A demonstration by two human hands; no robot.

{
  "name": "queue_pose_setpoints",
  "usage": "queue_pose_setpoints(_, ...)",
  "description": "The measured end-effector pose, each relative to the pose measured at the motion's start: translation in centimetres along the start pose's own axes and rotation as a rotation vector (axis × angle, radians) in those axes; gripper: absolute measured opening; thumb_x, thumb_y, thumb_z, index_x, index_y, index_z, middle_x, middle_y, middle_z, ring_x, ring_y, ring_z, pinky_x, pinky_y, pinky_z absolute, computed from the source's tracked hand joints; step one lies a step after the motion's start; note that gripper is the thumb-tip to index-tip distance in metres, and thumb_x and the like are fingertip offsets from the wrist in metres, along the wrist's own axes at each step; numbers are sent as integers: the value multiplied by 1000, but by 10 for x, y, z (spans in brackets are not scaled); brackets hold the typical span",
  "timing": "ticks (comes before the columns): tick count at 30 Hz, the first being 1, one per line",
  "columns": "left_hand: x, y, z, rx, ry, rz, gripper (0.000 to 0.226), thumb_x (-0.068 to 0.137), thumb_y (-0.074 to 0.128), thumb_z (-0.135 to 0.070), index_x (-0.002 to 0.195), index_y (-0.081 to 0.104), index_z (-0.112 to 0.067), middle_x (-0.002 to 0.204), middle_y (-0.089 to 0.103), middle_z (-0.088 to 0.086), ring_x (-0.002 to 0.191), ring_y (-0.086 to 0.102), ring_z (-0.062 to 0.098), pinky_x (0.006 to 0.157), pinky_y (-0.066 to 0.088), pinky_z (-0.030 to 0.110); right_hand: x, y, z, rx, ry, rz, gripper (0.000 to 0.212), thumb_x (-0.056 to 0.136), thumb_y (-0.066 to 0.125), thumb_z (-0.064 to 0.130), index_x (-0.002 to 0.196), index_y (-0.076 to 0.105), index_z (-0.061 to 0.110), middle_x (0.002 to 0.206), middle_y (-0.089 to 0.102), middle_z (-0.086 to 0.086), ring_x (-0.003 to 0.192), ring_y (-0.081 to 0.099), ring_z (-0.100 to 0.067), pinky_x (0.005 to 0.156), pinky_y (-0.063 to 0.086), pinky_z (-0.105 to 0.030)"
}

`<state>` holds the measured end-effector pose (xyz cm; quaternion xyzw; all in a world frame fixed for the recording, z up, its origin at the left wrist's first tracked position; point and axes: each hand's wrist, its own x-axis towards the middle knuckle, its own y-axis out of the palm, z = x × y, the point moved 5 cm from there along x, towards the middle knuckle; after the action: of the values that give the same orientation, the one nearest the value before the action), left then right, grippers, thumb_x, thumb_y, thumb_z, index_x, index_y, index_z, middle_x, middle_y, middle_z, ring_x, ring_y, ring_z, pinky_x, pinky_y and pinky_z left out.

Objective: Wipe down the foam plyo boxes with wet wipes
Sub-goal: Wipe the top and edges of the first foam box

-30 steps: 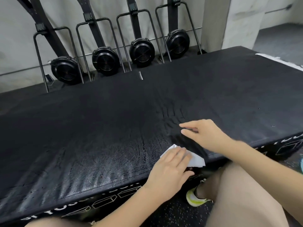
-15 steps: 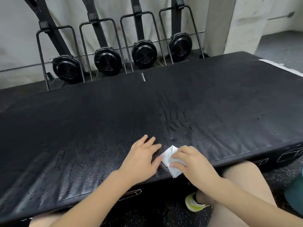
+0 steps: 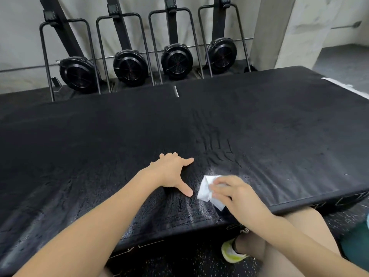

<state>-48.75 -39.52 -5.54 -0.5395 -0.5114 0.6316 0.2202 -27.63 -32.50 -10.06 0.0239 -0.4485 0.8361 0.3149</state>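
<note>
Right fingers point(image 3: 223, 185) curled over a crumpled white wet wipe point(image 3: 206, 189), pinching it and pressing it down on the top of the black vinyl-covered foam plyo box point(image 3: 279, 136). Motion blur on the right hand point(image 3: 239, 198), so exact finger placement is unclear. Wipe sits near the box's front edge, mostly sticking out left of the right fingers.

Left hand point(image 3: 172, 172) flat on the box top just left of the wipe, fingers point(image 3: 169, 156) spread and straight, thumb pointing toward the wipe, apart from it. Holds nothing.

Surface around the right fingers looks wet and glossy, with creases in the cover just beyond them.

Beyond both hands, past the far edge: four black fan-wheel exercise machines point(image 3: 175, 58) lined up along a pale wall. Below the right wrist: yellow-green sneaker point(image 3: 231, 253) on dark speckled rubber floor point(image 3: 179, 262).
</note>
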Motion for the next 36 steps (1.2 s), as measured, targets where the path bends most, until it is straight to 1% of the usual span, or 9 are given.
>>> queue_pose_setpoints(3,0,-2,-2,27,-5,0,127,56,83,-73,157,9,-51,159,25,16,140,27,39,105,42,59,34,-13,-15,-50,47,4,16,92,67,30,103,79,29,113,67,10,108,59,-18,94,46,-32)
queue_pose_setpoints(7,2,0,-2,40,-17,5,128,55,82,-75,157,8,-50,157,28,15,135,30,40,103,43,61,36,-29,-27,-98,100,24,12,91,72,24,100,81,25,109,64,14,107,61,-19,95,44,-28)
queue_pose_setpoints(13,3,1,-3,37,-22,-11,129,54,83,-74,157,10,-49,149,35,8,130,34,38,97,45,63,25,-8,-5,29,3,98,12,93,69,28,98,79,33,114,59,24,110,50,5,99,34,-13)
queue_pose_setpoints(17,0,-2,-4,-1,-26,-5,128,55,85,-72,157,11,-49,147,36,7,132,32,38,100,42,66,68,-3,-13,-34,-18,105,18,95,63,31,104,78,29,117,64,8,109,60,-15,99,43,-28)
queue_pose_setpoints(20,-5,-1,-6,-3,-20,-3,127,58,84,-71,158,10,-47,155,30,9,138,26,40,104,35,70,91,-14,-31,-117,39,124,19,97,63,26,110,78,26,121,66,0,112,61,-19,100,44,-29)
queue_pose_setpoints(25,-4,3,-3,-25,-20,-12,127,59,85,-67,158,9,-47,163,19,12,145,15,46,108,27,73,75,-15,-26,-69,59,125,15,94,67,28,101,80,31,117,65,12,108,59,-8,98,44,-24)
queue_pose_setpoints(29,1,2,-4,-31,-27,12,127,58,87,-65,158,11,-46,159,23,11,146,11,51,109,22,77,84,-1,-11,79,-2,200,16,96,65,32,102,78,37,117,59,29,115,52,6,98,33,-10)
queue_pose_setpoints(33,2,3,-3,-34,-18,13,127,58,86,-67,158,10,-47,164,16,14,147,11,50,109,22,77,133,3,-20,18,-66,215,18,96,66,24,108,78,27,119,64,13,103,57,4,94,43,-16)
queue_pose_setpoints(36,1,3,-3,-23,-10,10,128,59,85,-68,158,8,-46,165,13,15,148,8,51,109,21,78,159,-6,-46,-65,38,185,19,96,66,19,111,77,17,121,64,2,101,56,-3,95,43,-18)
